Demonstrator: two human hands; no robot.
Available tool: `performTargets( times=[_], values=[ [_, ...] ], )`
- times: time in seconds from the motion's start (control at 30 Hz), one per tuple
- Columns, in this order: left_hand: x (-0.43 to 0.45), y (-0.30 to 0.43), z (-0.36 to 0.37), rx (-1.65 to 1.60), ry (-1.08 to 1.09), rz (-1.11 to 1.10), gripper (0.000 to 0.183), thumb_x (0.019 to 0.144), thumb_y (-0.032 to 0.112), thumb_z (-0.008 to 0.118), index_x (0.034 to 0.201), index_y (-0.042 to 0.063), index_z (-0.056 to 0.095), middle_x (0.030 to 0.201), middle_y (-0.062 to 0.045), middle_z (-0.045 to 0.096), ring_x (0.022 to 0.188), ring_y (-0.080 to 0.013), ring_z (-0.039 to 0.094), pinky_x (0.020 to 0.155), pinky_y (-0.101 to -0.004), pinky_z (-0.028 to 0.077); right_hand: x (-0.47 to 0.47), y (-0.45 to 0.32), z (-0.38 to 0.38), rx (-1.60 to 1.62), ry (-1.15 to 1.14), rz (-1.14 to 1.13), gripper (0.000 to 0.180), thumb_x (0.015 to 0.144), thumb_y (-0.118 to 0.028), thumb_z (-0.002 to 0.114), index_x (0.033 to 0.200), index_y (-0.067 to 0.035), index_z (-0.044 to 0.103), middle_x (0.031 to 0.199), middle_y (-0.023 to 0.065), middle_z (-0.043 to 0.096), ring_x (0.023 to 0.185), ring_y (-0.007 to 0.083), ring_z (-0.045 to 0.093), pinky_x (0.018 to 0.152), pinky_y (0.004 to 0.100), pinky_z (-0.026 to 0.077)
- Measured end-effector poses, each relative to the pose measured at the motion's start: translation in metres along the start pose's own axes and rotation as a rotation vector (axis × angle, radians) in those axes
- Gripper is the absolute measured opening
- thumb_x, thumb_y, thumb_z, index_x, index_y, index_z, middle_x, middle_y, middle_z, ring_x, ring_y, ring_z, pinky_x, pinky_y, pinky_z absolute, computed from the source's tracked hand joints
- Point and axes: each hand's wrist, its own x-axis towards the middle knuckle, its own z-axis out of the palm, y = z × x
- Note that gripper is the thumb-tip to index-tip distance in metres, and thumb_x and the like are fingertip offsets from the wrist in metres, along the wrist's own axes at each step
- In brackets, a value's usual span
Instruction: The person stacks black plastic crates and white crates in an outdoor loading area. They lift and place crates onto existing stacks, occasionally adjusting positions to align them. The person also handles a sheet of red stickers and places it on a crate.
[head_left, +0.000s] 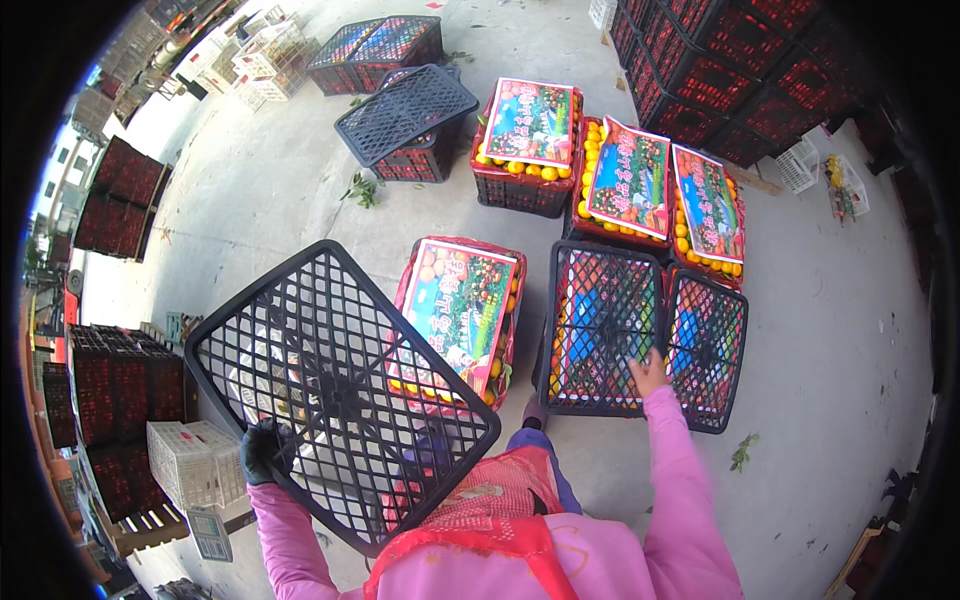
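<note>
My left hand (264, 450), in a dark glove, grips the lower left edge of a black plastic lattice crate lid (337, 390). The lid is tilted in front of me and partly covers a crate of orange citrus fruit (493, 382) topped with a printed sheet (457, 307). My bare right hand (649, 373) is at the right edge of another black lid (600, 330), which lies on a crate. Its thumb and fingers look apart, and contact is hard to judge. Just right of it, a second lidded crate (705, 352) stands alongside.
Three uncovered fruit crates (525, 191) with printed sheets stand farther ahead. A loose lid (405, 112) lies askew on a crate at the back. Tall crate stacks (720, 75) rise at the back right, others (112, 405) at left. White baskets (184, 461) and a scale (208, 534) are lower left.
</note>
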Motion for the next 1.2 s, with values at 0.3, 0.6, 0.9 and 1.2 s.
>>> performTargets(
  times=[0.3, 0.6, 0.9, 1.2],
  values=[
    [0.162, -0.007, -0.068, -0.146, -0.211, -0.181, 0.042, 0.089, 0.037, 0.054, 0.111, 0.001, 0.055, 0.099, -0.016, 0.062, 0.093, -0.0302, 0.061, 0.076, -0.0448, 0.053, -0.120, -0.259, 0.180, 0.756, -0.708, 0.219, 0.043, 0.091, -0.041, 0.056, 0.112, -0.003, 0.059, 0.084, -0.0003, 0.063, 0.066, 0.0062, 0.055, 0.057, 0.0219, 0.042],
    [0.305, -0.021, -0.094, 0.470, 0.189, -0.453, 0.061, 0.090, 0.053, 0.050, 0.127, 0.005, 0.044, 0.115, -0.014, 0.055, 0.092, -0.0271, 0.056, 0.080, -0.0415, 0.048, -0.161, -0.263, 0.244, 0.494, -0.049, 0.366, 0.029, 0.088, -0.033, 0.062, 0.084, -0.004, 0.065, 0.057, -0.0009, 0.055, 0.047, 0.0080, 0.049, 0.044, 0.0250, 0.039],
    [0.225, -0.033, -0.165, 0.716, 0.276, -0.775, 0.041, 0.089, 0.045, 0.055, 0.112, 0.013, 0.047, 0.097, -0.010, 0.055, 0.079, -0.0281, 0.057, 0.071, -0.0460, 0.049, -0.138, -0.085, 0.301, -0.203, 0.301, 0.415, 0.066, 0.071, -0.032, 0.077, 0.117, 0.007, 0.051, 0.117, 0.0286, 0.054, 0.107, 0.0385, 0.054, 0.093, 0.0434, 0.043],
    [0.273, -0.062, -0.136, 0.734, 0.090, -0.824, 0.018, 0.093, 0.031, 0.049, 0.103, 0.015, 0.050, 0.087, -0.005, 0.058, 0.071, -0.0203, 0.058, 0.060, -0.0348, 0.049, -0.133, -0.145, 0.275, 0.074, 0.403, 0.393, 0.060, 0.077, -0.016, 0.071, 0.126, 0.003, 0.042, 0.115, 0.0179, 0.053, 0.089, 0.0229, 0.059, 0.079, 0.0346, 0.049]
  ],
)
